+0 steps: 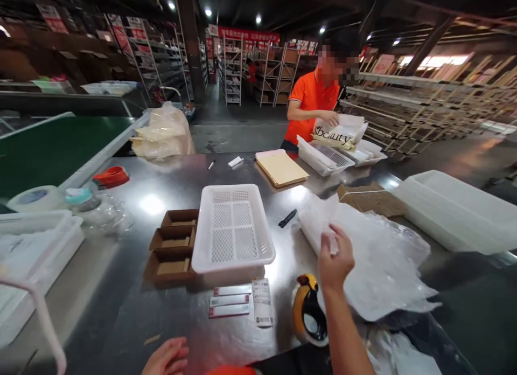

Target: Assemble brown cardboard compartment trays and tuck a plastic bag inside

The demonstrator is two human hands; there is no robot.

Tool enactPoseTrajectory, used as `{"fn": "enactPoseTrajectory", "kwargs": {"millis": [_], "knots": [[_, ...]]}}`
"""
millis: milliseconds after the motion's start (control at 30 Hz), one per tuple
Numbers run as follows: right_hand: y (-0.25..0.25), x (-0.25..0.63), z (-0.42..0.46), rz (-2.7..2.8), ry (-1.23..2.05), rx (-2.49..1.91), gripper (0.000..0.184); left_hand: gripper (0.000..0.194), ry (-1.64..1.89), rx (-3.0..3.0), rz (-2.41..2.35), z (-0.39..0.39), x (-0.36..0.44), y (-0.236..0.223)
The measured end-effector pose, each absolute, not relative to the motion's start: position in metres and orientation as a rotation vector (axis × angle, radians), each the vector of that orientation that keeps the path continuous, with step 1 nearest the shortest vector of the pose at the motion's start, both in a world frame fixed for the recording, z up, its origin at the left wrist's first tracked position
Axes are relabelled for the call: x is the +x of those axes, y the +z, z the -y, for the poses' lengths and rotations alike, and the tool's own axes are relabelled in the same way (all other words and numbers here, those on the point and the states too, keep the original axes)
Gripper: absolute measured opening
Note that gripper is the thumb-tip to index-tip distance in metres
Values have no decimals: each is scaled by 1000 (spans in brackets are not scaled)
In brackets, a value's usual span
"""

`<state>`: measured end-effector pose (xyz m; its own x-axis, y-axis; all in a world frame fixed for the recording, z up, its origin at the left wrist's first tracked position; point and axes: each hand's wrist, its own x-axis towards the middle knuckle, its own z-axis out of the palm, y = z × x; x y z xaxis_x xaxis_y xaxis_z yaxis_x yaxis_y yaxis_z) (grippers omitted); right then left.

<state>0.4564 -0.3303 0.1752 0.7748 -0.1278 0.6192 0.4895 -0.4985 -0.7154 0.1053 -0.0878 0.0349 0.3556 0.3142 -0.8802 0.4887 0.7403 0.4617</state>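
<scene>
My right hand (334, 256) reaches forward and pinches the near left edge of a stack of clear plastic bags (375, 256) lying on the steel table (133, 289). My left hand (166, 358) rests at the table's near edge, fingers loosely curled, holding nothing. Between the hands lie small printed labels (242, 301) and a yellow and black tape dispenser (309, 312). A white perforated basket (232, 227) stands empty just beyond the labels, with folded brown cartons (174, 245) at its left.
Across the table a person in an orange shirt (313, 103) handles a white bag over white baskets (325, 157). Yellow envelopes (280, 167), a black marker (287, 218), a cardboard box (371, 198) and stacked white trays (456, 208) lie around. Tape rolls (38, 198) sit left, by a green conveyor (52, 148).
</scene>
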Motion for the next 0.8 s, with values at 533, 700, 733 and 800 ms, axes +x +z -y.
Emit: {"fn": "enactPoseTrajectory", "kwargs": {"millis": [533, 700, 733, 800], "knots": [[46, 227, 177, -333, 664, -1331, 44, 26, 196, 922, -1087, 8, 75, 81], [17, 250, 216, 141, 349, -2103, 23, 23, 296, 2001, -1794, -81, 4, 106], [14, 254, 222, 339, 311, -2287, 20, 27, 223, 2139, -1939, -93, -5, 114], [9, 260, 230, 696, 300, -2613, 22, 35, 11, 2433, -1909, -103, -8, 124]]}}
